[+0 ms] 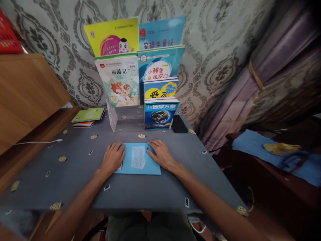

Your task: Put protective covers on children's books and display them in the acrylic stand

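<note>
A light blue book [152, 165] lies flat on the grey table in front of me, a pale patch of printed text on its face. My left hand [113, 156] rests over its left side, fingers stretched toward the top left corner. On the upper right part lies my right hand [160, 154], open, its thumb pointing inward across the blue surface. Both hands touch the book without visibly closing round it. Just beyond stands a clear display rack [112, 118] holding several upright books, among them a white storybook [120, 83] and a dark blue book with a globe [160, 115].
A small stack of books [89, 115] sits at the back left of the table [75, 160]. Behind the rack's right side lies a black phone-like slab [180, 124]. A white cable [37, 142] reaches in from the left. A purple curtain [230, 87] hangs at right.
</note>
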The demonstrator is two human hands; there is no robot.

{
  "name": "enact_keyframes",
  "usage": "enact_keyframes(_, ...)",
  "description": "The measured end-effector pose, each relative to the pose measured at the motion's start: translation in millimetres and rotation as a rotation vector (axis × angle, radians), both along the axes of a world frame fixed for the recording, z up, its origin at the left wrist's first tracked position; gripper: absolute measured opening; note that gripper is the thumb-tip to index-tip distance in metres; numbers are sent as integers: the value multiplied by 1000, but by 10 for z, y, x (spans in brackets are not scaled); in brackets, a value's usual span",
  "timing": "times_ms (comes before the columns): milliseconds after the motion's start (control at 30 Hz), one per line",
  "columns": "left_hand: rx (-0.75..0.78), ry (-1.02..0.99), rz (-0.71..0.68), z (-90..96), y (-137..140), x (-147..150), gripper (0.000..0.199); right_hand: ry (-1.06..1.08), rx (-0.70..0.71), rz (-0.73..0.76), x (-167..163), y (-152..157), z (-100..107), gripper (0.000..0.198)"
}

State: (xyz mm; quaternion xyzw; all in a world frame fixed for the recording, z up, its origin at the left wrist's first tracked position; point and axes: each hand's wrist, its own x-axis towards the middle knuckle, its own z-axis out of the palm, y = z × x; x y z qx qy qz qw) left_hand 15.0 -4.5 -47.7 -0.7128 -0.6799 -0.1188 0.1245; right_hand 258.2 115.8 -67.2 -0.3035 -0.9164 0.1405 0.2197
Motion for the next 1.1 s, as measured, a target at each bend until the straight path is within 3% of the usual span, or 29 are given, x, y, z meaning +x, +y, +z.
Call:
enact_keyframes(133, -15, 47, -66, 90, -209, 162, 33, -3, 1, 6, 11, 6, -14, 42)
enact_keyframes(300, -43, 20, -159, 51, -616, 329, 42, 1, 17, 13, 17, -21, 33, 41)
enact_keyframes(400, -79, 22, -209, 37, -693, 310, 42, 5, 57, -8, 69, -89, 86, 36)
enact_keyframes(667, -153, -74, -341, 76, -388, 336, 41, -32, 151, -252, 749, -704, 7, 32)
enact_keyframes(833, -185, -133, -442, 90, -119, 495, 51, 36, 117, -266, 1062, -1131, -32, 29)
enact_keyframes(967, -205, -143, -510, 167, 38, 600, 39, 48, 53, -241, 1111, -1153, 22, 25)
enact_keyframes(1100, -165, -177, -467, 153, 129, 628, 32, 2, 22, -207, 1121, -945, 123, 23)
